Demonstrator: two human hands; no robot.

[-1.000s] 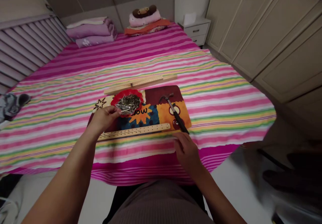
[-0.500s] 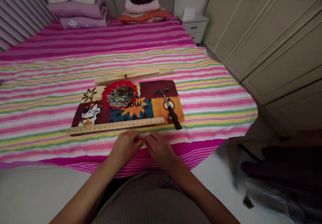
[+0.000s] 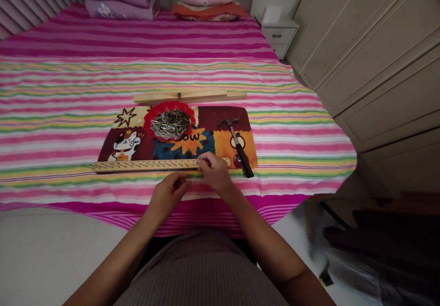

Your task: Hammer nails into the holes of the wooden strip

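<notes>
One left hand (image 3: pixel 168 193) is half-curling mid-frame, right hand (image 3: pixel 215 173) pinching, contents unclear; bumps could be shifting the wooden strip (image 3: pixel 146 165).

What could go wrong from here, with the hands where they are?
The right hand has its fingertips at the wooden strip, close to the row of nails in it; a slip might prick a finger or knock a nail askew.
The red bowl, piled with loose nails, could spill if bumped.
The hammer has its handle end past the mat's front edge, where the right forearm might catch it.
</notes>
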